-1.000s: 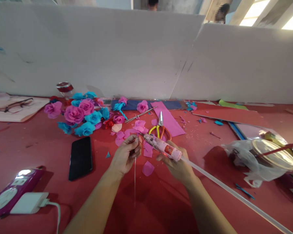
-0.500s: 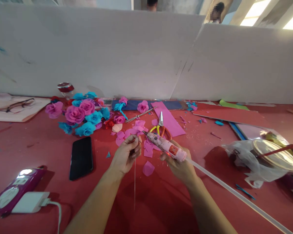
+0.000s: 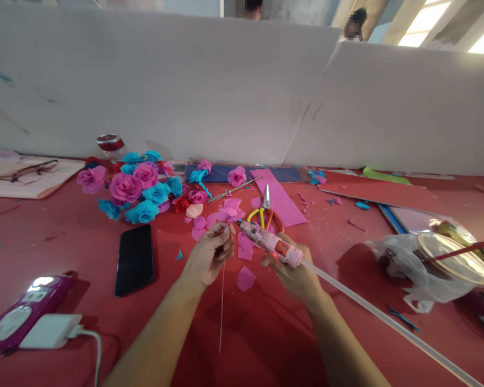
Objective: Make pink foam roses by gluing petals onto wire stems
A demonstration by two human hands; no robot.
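My left hand point(image 3: 210, 252) is closed in a pinch on a thin wire point(image 3: 222, 306), which hangs straight down below the fingers. A small pale pink piece shows at the fingertips; its shape is hard to make out. In my right hand point(image 3: 296, 271) is a pink hot glue gun point(image 3: 268, 239), its nozzle pointing left, close to the left fingertips. A long translucent glue stick point(image 3: 383, 317) runs out of the gun's back end toward the lower right. Loose pink paper petals point(image 3: 246, 278) lie around and beyond both hands.
Yellow-and-orange-handled pliers point(image 3: 266, 207) lie behind the glue gun. Pink and blue paper flowers point(image 3: 125, 187) are bunched at the left, near a black phone point(image 3: 134, 260) and a purple power strip point(image 3: 32, 309). A plastic bag point(image 3: 407, 269) holding a round container sits right. A white partition point(image 3: 165, 86) stands behind.
The glue gun has shifted slightly left and down, its nozzle nearer the left fingertips. The wire's lower end has swung a little left. Both hands keep their grip.
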